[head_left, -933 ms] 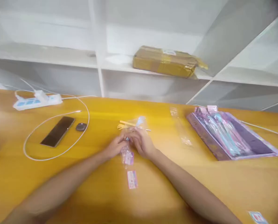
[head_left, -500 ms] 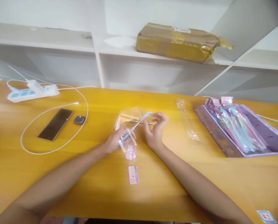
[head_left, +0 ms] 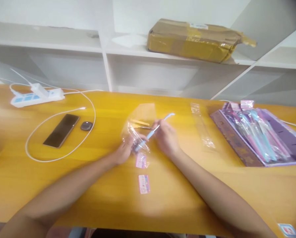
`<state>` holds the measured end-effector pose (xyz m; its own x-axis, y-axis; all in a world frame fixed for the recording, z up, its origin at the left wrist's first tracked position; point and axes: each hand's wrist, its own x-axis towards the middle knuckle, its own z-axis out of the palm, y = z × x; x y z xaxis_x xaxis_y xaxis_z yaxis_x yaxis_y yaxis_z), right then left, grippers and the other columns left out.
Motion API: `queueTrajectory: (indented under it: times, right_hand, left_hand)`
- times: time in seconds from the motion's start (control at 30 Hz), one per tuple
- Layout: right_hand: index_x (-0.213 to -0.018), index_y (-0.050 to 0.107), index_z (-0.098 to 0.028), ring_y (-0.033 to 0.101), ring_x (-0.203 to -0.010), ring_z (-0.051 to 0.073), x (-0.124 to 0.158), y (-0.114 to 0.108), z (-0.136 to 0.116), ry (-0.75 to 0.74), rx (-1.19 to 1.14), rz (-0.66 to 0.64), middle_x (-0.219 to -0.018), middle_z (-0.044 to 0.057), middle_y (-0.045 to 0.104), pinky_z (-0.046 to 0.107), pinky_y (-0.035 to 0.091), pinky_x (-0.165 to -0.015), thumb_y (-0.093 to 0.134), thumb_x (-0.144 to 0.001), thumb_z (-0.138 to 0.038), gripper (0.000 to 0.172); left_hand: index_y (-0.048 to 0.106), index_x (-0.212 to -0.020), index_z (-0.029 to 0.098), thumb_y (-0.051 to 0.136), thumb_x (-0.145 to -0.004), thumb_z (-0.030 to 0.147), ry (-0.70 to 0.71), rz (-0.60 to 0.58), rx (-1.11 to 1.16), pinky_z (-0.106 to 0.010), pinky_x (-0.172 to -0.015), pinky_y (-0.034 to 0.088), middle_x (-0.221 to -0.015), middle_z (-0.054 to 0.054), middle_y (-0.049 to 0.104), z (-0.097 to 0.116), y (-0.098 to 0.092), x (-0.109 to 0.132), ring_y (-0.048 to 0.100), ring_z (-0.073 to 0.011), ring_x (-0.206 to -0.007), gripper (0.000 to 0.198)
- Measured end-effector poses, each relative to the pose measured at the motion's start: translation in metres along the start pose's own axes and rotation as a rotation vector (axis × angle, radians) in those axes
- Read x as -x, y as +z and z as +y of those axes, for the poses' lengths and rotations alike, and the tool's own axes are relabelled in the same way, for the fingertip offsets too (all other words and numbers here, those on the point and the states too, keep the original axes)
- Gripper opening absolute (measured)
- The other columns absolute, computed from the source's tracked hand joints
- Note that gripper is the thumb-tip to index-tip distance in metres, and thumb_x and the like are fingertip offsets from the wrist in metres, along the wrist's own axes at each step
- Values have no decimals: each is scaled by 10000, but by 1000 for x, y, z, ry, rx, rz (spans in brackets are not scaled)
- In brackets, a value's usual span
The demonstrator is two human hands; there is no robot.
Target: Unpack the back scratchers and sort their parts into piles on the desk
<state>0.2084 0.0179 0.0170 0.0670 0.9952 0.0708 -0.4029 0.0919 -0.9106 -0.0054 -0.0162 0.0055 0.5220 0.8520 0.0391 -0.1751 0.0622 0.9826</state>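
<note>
A slim light-blue stick [head_left: 151, 133] with a silver shaft and a curved blue tip slants up to the right between my hands; its exact kind I cannot make out. My right hand [head_left: 168, 137] is closed on the shaft below the tip. My left hand [head_left: 125, 148] pinches a crinkled clear plastic wrapper [head_left: 135, 134], which surrounds the stick's lower end. A pink label [head_left: 141, 161] hangs or lies just below the wrapper. Beyond my hands lie a thin yellow stick [head_left: 139, 122] and a dark thin rod, next to a clear plastic sheet [head_left: 146, 110]. Motion blurs my fingertips.
A pink card [head_left: 144, 184] lies nearer me. To the right are a flat clear sleeve [head_left: 201, 124] and a purple box [head_left: 252, 160] of wrapped pink and blue sticks. A phone [head_left: 61, 130], earbud-like case [head_left: 86, 126], cable and power strip [head_left: 37, 97] occupy the left.
My right hand has closed from open, curved fingers onto the shaft. The stick has moved up and right, with more of its blue handle showing out of the wrapper.
</note>
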Motion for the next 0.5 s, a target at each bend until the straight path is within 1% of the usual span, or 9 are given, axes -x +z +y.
queueTrajectory:
  times: [0.07, 0.1, 0.17, 0.2, 0.27, 0.37, 0.43, 0.5]
  right_hand:
    - [-1059, 756, -212, 492, -674, 99, -5, -9, -21, -36, -91, 68, -763, -22, 515, 197, 516, -628, 782, -960, -571, 372]
    - [-1081, 757, -215, 417, -607, 83, -5, -14, -31, -26, -126, 66, -731, -41, 447, 168, 463, -542, 774, -978, -545, 346]
    - [-1107, 755, -212, 257, -523, 67, 2, -26, -47, 57, -149, 4, -704, -65, 348, 139, 301, -396, 779, -985, -505, 318]
    - [-1125, 753, -209, 209, -505, 63, 9, -31, -50, 118, -132, -40, -699, -71, 334, 139, 231, -359, 785, -984, -498, 323]
    - [-1150, 747, -208, 187, -470, 54, 28, -41, -47, 240, -60, -123, -674, -79, 355, 150, 174, -333, 780, -983, -518, 354]
    - [-1116, 728, -205, 203, -400, 53, 60, -51, -31, 340, 40, -240, -584, -92, 383, 177, 173, -323, 728, -1000, -591, 402]
    - [-1082, 715, -193, 218, -369, 55, 74, -54, -23, 366, 118, -322, -543, -94, 398, 192, 174, -330, 672, -1022, -634, 447]
    - [-1063, 710, -174, 264, -373, 57, 83, -54, -22, 381, 235, -417, -537, -87, 423, 200, 208, -367, 617, -1050, -651, 486]
  left_hand:
    - [722, -1197, 185, 442, -932, 939, 30, 66, 87, -262, -570, 488, -834, -52, 679, -4, 0, -3, 599, -150, -626, 848]
    - [710, -1193, 186, 475, -919, 941, 46, 107, 120, -259, -547, 484, -807, -37, 672, -7, -1, -4, 588, -142, -589, 837]
    - [694, -1149, 183, 520, -903, 937, 53, 197, 156, -260, -507, 474, -778, -18, 659, -12, -2, -8, 564, -131, -540, 812]
    - [690, -1114, 181, 525, -900, 938, 42, 234, 164, -262, -495, 471, -768, -17, 659, -15, -3, -9, 563, -133, -532, 803]
    - [684, -1039, 177, 524, -903, 936, 2, 285, 163, -272, -500, 485, -737, -25, 660, -18, -4, -11, 591, -152, -554, 787]
    - [665, -965, 184, 547, -907, 919, -25, 315, 174, -283, -526, 520, -739, -40, 679, -16, -4, -11, 625, -170, -589, 746]
    - [640, -974, 197, 600, -885, 908, 2, 280, 216, -287, -526, 543, -783, -30, 684, -11, -3, -11, 626, -167, -593, 718]
    - [618, -997, 205, 653, -860, 894, 28, 224, 248, -294, -531, 567, -823, -17, 682, -6, -2, -11, 631, -163, -604, 703]
